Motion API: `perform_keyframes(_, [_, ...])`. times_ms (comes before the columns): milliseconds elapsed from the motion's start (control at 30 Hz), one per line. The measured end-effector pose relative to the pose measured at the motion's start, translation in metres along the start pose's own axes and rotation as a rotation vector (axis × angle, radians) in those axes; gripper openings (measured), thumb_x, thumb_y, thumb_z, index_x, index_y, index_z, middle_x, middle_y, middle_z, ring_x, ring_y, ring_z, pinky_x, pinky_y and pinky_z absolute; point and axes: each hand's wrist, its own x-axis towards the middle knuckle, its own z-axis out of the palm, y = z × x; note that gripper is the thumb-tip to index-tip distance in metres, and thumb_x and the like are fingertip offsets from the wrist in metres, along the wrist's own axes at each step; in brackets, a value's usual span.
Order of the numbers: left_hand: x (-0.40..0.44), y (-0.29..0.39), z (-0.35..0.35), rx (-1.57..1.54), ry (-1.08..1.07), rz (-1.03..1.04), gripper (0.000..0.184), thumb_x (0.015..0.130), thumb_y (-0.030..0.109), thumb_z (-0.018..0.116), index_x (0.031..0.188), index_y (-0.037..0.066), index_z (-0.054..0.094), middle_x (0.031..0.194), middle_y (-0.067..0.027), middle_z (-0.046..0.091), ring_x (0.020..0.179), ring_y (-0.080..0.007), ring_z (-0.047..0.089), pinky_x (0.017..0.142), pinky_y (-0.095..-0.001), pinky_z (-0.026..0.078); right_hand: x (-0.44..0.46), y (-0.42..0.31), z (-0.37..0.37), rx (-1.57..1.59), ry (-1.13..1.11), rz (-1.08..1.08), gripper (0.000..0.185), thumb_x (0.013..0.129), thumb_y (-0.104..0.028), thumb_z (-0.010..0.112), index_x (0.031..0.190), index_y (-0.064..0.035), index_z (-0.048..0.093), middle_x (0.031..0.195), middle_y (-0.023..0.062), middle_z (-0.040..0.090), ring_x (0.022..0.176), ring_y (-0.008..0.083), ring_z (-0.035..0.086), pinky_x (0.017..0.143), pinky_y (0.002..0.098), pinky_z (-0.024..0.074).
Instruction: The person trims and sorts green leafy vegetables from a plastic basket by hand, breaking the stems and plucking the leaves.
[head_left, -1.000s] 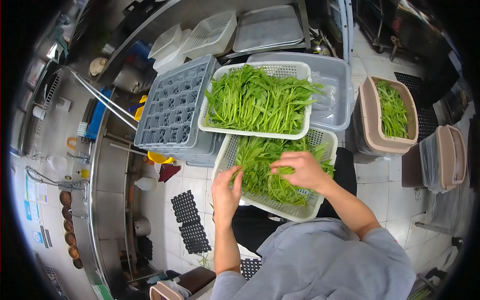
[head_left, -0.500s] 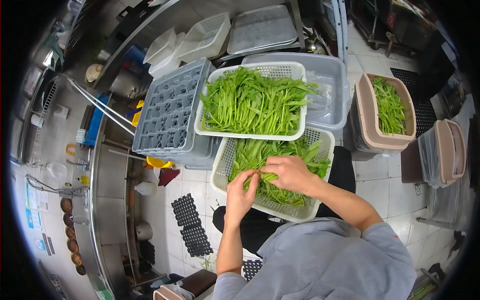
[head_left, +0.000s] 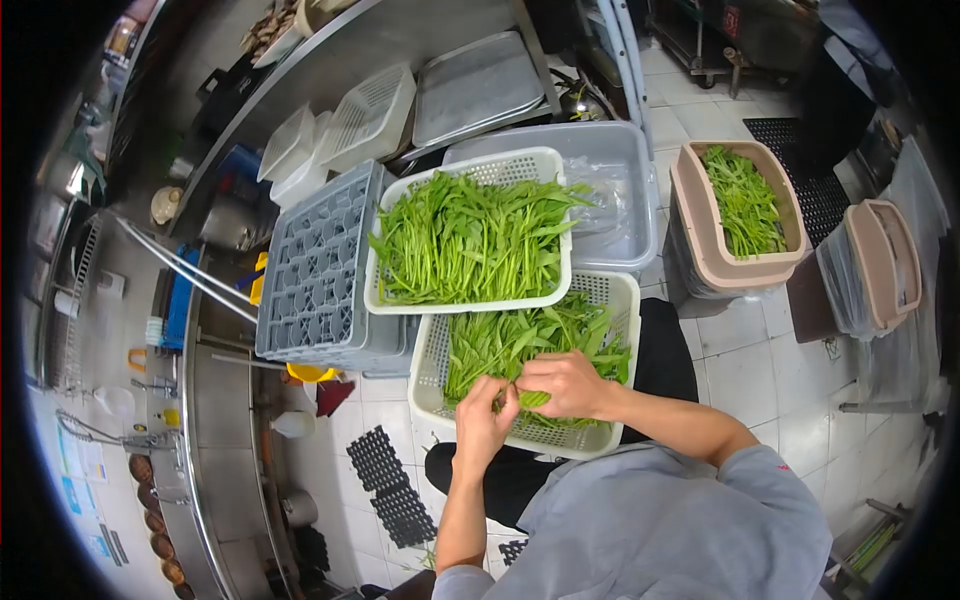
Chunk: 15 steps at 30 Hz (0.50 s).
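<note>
Both hands meet over the lower white basket [head_left: 625, 330], in front of my body. My right hand [head_left: 565, 384] is closed around water spinach stems, whose green ends show below its fingers. Close beside it, my left hand [head_left: 487, 412] pinches with thumb and fingers at the same stems; the exact grip point is partly hidden. Loose water spinach [head_left: 500, 345] lies in this basket beneath the hands. A second white basket [head_left: 545, 296] overlaps its far side and holds a heap of long-stemmed water spinach [head_left: 470, 240].
Stacked grey glass racks [head_left: 315, 270] stand left of the baskets. Behind them are a grey tub [head_left: 645, 200] and metal trays [head_left: 478, 85]. To the right, a beige-rimmed bin [head_left: 690, 230] holds more greens, with another bin [head_left: 880, 270] beyond. Black mats [head_left: 390, 485] lie on the tiled floor.
The head view has shifted, so the baskets and bins sit a little farther left, the baskets also lower. Both hands stay together at the stems, with only slight finger movement.
</note>
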Motion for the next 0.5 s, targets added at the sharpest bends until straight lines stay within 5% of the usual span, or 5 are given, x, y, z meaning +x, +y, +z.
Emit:
perform_keyframes(200, [0.02,0.0,0.005,-0.002,0.148,-0.018,0.006,0.086,0.002,0.063,0.092,0.001,0.065,0.083,-0.0152,0.063,0.072,-0.0302,0.061,0.066,-0.0346,0.048,-0.021,0.008,0.002,0.231,0.353,0.152,0.029,0.067,-0.008,0.079,0.095,-0.0091,0.073,0.087,0.0036,0.063,0.072,0.0212,0.062,0.06,0.03,0.0519])
perform_keyframes(267, [0.037,0.012,-0.005,-0.102,0.303,-0.071,0.008,0.092,0.001,0.058,0.092,0.0,0.066,0.086,-0.0107,0.065,0.073,-0.02,0.063,0.065,-0.0304,0.048,-0.032,0.019,0.007,0.218,0.441,0.26,0.025,0.072,-0.009,0.078,0.096,-0.0089,0.074,0.089,0.0034,0.064,0.073,0.0205,0.062,0.062,0.0302,0.0519])
perform_keyframes(367, [0.072,0.083,-0.016,-0.442,0.516,0.186,0.017,0.101,0.004,0.043,0.106,-0.005,0.058,0.102,-0.0125,0.061,0.076,-0.0131,0.058,0.065,-0.026,0.05,-0.048,0.027,0.013,0.245,0.505,0.422,0.016,0.081,-0.014,0.076,0.096,-0.008,0.075,0.094,0.0053,0.066,0.077,0.02,0.064,0.067,0.0308,0.0521])
perform_keyframes(433, [0.103,0.137,-0.011,-0.625,0.544,0.504,0.016,0.101,0.005,0.044,0.107,-0.004,0.056,0.114,-0.0144,0.056,0.084,-0.0146,0.057,0.068,-0.0283,0.052,-0.053,0.026,0.015,0.302,0.404,0.482,0.019,0.082,-0.014,0.075,0.099,-0.0059,0.074,0.096,0.0087,0.067,0.081,0.0214,0.065,0.069,0.0318,0.0525])
perform_keyframes(500, [0.133,0.181,0.009,-0.683,0.464,0.597,0.019,0.099,0.006,0.051,0.115,-0.002,0.057,0.123,-0.0156,0.053,0.095,-0.0194,0.059,0.075,-0.0312,0.054,-0.055,0.019,0.009,0.279,0.419,0.484,0.019,0.083,-0.014,0.074,0.1,-0.0048,0.073,0.097,0.0097,0.067,0.083,0.0227,0.066,0.071,0.0326,0.0525])
